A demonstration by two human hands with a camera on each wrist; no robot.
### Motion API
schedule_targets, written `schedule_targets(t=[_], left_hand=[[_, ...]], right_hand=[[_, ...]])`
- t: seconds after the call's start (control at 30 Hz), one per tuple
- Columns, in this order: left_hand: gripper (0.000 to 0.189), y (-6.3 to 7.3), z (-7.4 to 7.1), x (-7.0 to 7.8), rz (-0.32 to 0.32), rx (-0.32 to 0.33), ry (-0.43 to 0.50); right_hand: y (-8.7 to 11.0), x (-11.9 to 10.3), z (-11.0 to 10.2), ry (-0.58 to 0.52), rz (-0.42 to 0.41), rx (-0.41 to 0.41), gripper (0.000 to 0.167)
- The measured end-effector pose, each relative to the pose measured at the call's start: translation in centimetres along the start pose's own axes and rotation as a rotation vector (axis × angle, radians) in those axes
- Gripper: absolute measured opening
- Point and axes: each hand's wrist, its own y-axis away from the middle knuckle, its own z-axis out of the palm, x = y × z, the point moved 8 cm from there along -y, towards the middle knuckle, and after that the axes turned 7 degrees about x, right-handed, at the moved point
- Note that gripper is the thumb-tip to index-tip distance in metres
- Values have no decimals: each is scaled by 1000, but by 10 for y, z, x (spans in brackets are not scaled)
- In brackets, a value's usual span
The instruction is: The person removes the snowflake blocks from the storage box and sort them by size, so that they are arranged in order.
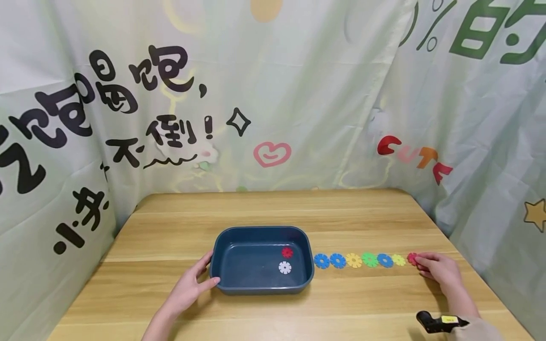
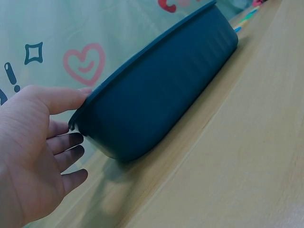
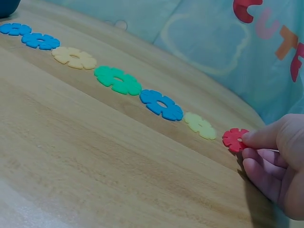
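A dark blue rectangular plastic basin (image 1: 260,290) stands on the table. My left hand (image 1: 192,284) rests at its left end, thumb on the rim and the other fingers loosely extended beside the outer wall (image 2: 152,80). Inside lie a red snowflake disc (image 1: 287,253) and a white snowflake disc (image 1: 285,267). To the right, my right hand (image 1: 441,272) pinches a red snowflake disc (image 3: 233,139) between thumb and fingers. That disc is at the right end of a row, a small gap from a pale yellow disc (image 3: 200,125).
From the basin rightward, the row runs blue (image 1: 322,261), blue (image 1: 338,260), yellow (image 1: 353,260), green (image 1: 369,259), blue (image 1: 385,260), then pale yellow. Printed curtains (image 1: 315,109) hang behind the wooden table (image 1: 273,208) and along both sides.
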Motion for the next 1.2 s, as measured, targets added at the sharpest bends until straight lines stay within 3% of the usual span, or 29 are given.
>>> schedule_targets(t=[0.4, 1.2], left_hand=[[71, 0, 0, -1, -7, 5, -23], [70, 0, 0, -1, -3, 11, -18]], right_hand=[[-2, 0, 0, 136, -34, 73, 41], [0, -8, 1, 360, -114, 174, 28]])
